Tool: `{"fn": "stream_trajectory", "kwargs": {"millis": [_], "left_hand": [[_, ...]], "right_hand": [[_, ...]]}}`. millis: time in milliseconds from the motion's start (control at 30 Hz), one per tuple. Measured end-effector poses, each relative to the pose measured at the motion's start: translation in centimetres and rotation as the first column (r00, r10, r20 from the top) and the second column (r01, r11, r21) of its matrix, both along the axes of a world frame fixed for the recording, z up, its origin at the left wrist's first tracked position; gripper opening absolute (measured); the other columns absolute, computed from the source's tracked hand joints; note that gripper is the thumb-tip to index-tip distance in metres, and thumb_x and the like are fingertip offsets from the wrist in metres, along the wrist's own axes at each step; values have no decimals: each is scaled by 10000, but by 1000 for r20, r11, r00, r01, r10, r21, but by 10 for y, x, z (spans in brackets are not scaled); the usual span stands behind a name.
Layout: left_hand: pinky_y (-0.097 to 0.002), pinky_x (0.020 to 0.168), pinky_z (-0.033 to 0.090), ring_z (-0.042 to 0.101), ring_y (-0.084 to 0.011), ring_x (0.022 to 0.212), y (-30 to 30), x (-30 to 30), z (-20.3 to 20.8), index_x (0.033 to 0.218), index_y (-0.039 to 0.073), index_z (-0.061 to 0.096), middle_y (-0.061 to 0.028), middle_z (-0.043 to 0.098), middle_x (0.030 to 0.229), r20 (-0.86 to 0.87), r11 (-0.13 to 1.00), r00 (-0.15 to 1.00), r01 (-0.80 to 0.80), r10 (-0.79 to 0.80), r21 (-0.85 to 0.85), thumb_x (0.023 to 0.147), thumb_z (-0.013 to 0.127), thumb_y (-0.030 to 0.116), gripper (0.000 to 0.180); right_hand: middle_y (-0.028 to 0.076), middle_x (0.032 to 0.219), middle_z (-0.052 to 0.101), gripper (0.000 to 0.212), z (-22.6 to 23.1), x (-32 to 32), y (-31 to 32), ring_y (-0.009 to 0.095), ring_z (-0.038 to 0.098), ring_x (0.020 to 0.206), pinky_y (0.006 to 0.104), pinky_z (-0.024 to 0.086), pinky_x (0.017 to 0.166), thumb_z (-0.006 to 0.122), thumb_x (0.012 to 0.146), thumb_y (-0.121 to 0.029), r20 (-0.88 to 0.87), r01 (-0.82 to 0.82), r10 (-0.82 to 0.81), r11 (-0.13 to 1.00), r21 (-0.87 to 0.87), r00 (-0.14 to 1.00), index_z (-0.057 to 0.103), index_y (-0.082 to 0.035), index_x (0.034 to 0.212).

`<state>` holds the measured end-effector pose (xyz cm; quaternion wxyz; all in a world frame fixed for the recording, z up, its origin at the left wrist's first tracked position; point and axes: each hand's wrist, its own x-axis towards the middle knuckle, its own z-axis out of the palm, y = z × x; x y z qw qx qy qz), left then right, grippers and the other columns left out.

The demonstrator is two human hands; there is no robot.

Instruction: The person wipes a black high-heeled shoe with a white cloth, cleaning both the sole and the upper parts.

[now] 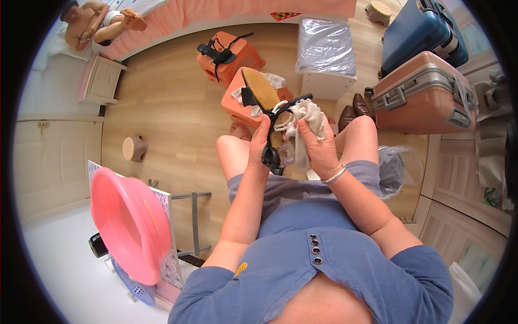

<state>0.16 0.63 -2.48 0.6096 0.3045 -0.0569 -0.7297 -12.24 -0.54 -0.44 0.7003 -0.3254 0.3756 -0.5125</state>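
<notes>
In front of my knees my left hand (260, 144) is closed around a black-strapped sandal (259, 89) with a tan sole and a white beaded strap. My right hand (318, 150) grips a crumpled beige cloth (309, 114) right beside the sandal's straps. Whether the cloth touches the sandal is hard to make out. Just beyond is an orange stool (229, 108) with pale scraps of cloth or paper on top. A second orange stool (245, 56), farther off, carries another black-strapped sandal (217, 54).
Brown leather shoes (353, 110) stand by my right knee, near a pink suitcase (423, 97) and a blue suitcase (415, 40). A plastic-wrapped white cabinet (326, 48) stands ahead. At left are a pink basin (129, 221) and a small stool (135, 148). A person (89, 27) sits far left.
</notes>
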Motion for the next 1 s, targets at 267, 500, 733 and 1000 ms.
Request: {"fn": "stream_trajectory", "kwargs": {"millis": [267, 500, 733, 1000], "left_hand": [[-300, 644, 496, 581, -203, 725, 9, 21, -25, 1107, -8, 470, -146, 589, 872, -11, 968, 968, 252, -252, -10, 890, 346, 446, 518], [-238, 605, 448, 551, -113, 649, 17, -10, -14, 878, 11, 583, -55, 587, 721, 299, 830, 776, 539, -555, 143, 879, 379, 481, 512], [-214, 584, 422, 513, -90, 660, 5, 1, -10, 907, 18, 573, -30, 573, 771, 441, 836, 723, 532, -532, 138, 884, 432, 414, 421], [-328, 818, 424, 561, -242, 946, -43, 32, -55, 1191, -11, 413, -162, 563, 1043, 957, 982, 231, 105, -176, 155, 642, 682, 333, 702]], "right_hand": [[14, 915, 568, 214, -43, -44, -34, 105, 537, 786, 253, 451, 676, 534, 863, -208, 177, 250, -324, 905, 343, 929, 512, -74, 1030], [73, 989, 540, 522, -49, -26, -38, 156, 511, 870, 258, 402, 770, 454, 871, -430, -591, -153, 45, 979, -134, 806, 452, 11, 1151], [56, 928, 581, 391, -96, -45, -77, 133, 527, 833, 267, 419, 756, 467, 876, -350, -520, -116, 153, 988, 102, 841, 531, -5, 1050], [11, 861, 572, 296, -80, -37, -49, 71, 484, 771, 237, 420, 687, 577, 813, -249, -441, -628, 717, 692, 356, 540, 546, -29, 1008]]}}
